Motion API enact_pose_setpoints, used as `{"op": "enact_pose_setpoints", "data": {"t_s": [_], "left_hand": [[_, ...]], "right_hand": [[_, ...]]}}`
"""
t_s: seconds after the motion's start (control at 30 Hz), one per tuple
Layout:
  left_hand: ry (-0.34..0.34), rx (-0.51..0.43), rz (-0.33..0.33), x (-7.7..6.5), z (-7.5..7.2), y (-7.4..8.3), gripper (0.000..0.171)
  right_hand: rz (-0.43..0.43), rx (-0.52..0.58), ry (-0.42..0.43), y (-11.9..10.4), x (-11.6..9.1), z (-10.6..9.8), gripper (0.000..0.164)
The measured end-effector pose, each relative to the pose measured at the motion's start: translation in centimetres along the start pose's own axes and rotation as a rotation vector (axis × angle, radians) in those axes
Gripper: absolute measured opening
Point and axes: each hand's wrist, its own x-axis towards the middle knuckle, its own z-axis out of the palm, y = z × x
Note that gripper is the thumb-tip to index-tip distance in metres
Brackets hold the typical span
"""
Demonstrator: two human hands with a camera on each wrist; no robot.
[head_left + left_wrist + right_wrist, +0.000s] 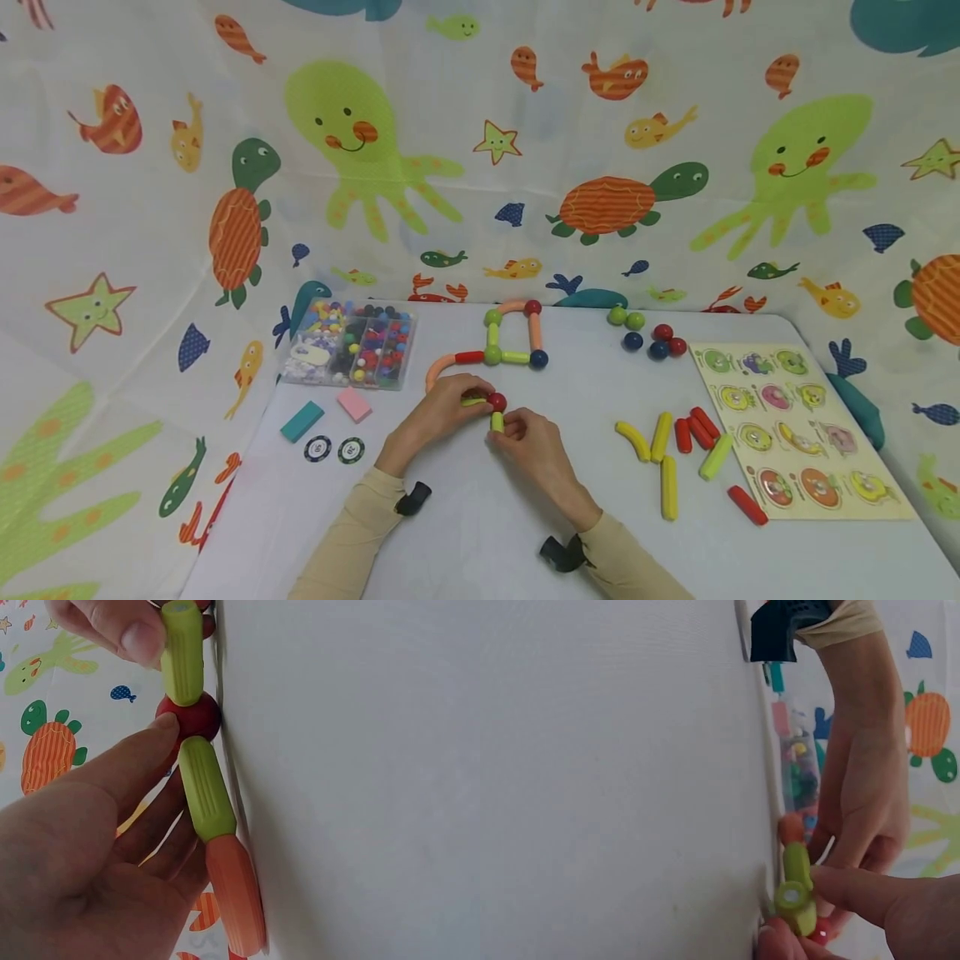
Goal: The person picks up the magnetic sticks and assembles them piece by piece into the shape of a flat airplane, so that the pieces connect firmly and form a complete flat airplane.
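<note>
My left hand (444, 410) pinches a red ball (201, 720) between thumb and fingers. A yellow-green stick (206, 787) joins that ball on one side, its other end meeting a curved orange stick (236, 896). My right hand (536, 446) pinches a second yellow-green stick (183, 660), one end against the red ball and the free end showing a round metal-like spot in the right wrist view. Beyond the hands, the chain continues through a red stick (469, 357) to a green ball (492, 355) at the corner of a closed four-sided loop. Some right fingertips are hidden.
Loose balls (658, 349) in green, blue and red lie at the back right. Several yellow, red and green sticks (669, 487) lie beside a puzzle board (716, 417). At left are a bead box (348, 346), teal and pink blocks (302, 422), and two chips (318, 448).
</note>
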Motion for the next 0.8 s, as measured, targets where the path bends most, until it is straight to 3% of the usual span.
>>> {"op": "enact_pose_setpoints", "data": {"t_s": [0.1, 0.2, 0.43, 0.6, 0.67, 0.8], "left_hand": [[0.009, 0.012, 0.002, -0.1, -0.1, 0.2, 0.025], [0.031, 0.010, 0.005, -0.3, -0.4, 0.4, 0.025], [0.099, -0.064, 0.019, -1.7, -0.7, 1.4, 0.023], [0.083, -0.118, 0.011, -3.1, 0.2, 1.6, 0.021], [0.064, -0.123, 0.001, -3.5, 0.6, 1.6, 0.020], [0.055, -0.123, -0.025, -3.9, 1.2, 1.8, 0.019]], "right_hand": [[0.006, -0.017, 0.014, -0.2, 0.0, -1.0, 0.030], [-0.011, -0.023, 0.090, 0.1, 0.6, -2.8, 0.033], [-0.050, 0.021, 0.394, 2.1, 4.1, -9.7, 0.034], [-0.070, -0.060, 0.587, 5.3, 7.4, -13.8, 0.031], [-0.048, -0.101, 0.607, 6.5, 8.4, -15.0, 0.030], [0.046, -0.151, 0.560, 8.3, 9.6, -16.5, 0.033]]}}
